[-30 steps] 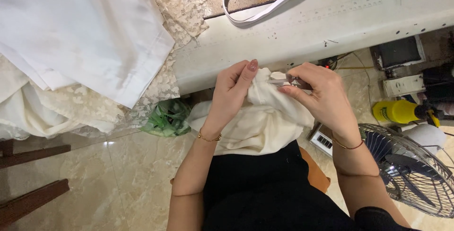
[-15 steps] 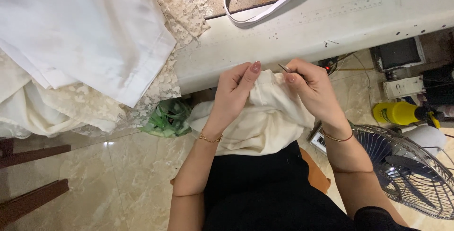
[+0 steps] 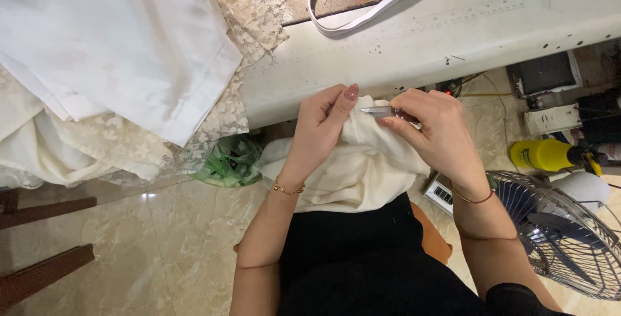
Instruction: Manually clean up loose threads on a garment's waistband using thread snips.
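Cream fabric (image 3: 352, 167) sits bunched on the lap, just below the table edge (image 3: 414, 64). Left hand (image 3: 320, 128) pinches a fold at the top, prob. to keep it taut; right hand (image 3: 436, 135) grips a small metal tool (image 3: 381, 112), fingers closed round it, tip at the held fold. Yellow bottle (image 3: 540, 154) lies on floor at right, near fan (image 3: 556, 232); green bag (image 3: 229, 161) under the table w/ lace (image 3: 252, 15) hanging above. White strap (image 3: 381, 2) loops on the tabletop.

Two hands, the left hand (image 3: 320, 131) and the right hand (image 3: 436, 136), are working one cream cloth (image 3: 352, 170) with one small metal tool (image 3: 381, 111). One white elastic strap (image 3: 381, 2) is lying on one table (image 3: 453, 38). One yellow bottle (image 3: 542, 154), one fan (image 3: 559, 232) and one green bag (image 3: 229, 161) are sitting below.
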